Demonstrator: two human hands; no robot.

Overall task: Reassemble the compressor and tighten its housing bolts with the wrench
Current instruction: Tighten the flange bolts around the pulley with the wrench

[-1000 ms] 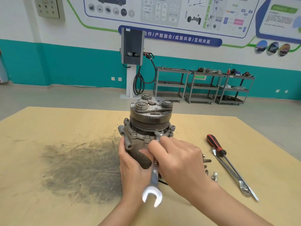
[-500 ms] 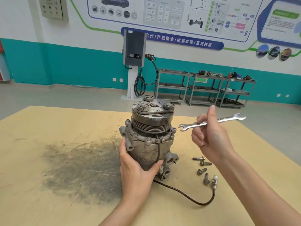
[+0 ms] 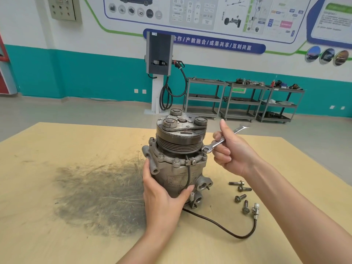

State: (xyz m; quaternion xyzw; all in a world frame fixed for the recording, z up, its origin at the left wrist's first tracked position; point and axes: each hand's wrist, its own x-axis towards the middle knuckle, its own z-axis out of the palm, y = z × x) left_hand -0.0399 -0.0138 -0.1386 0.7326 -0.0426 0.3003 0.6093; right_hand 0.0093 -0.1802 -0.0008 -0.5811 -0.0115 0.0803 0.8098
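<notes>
The compressor (image 3: 179,159) stands upright at the middle of the frame on the yellow table (image 3: 57,235), pulley end up, its ring of housing bolts (image 3: 176,161) showing around the flange. My left hand (image 3: 162,199) wraps its lower body from the near side, fingers curled against the left flank and thumb pressed across the front by the label. My right hand (image 3: 231,153), just right of the pulley, pinches the wrench (image 3: 222,140) mid-shaft between thumb and curled fingers; its lower open end sits at the bolt on the right edge of the flange, the other end pointing toward the upper right. A black cable (image 3: 224,228) runs from the compressor's base across the table to a connector (image 3: 255,211) at lower right. Four loose bolts (image 3: 240,198) lie just beside that connector. A dark smudge (image 3: 99,199) covers the table to the left.
</notes>
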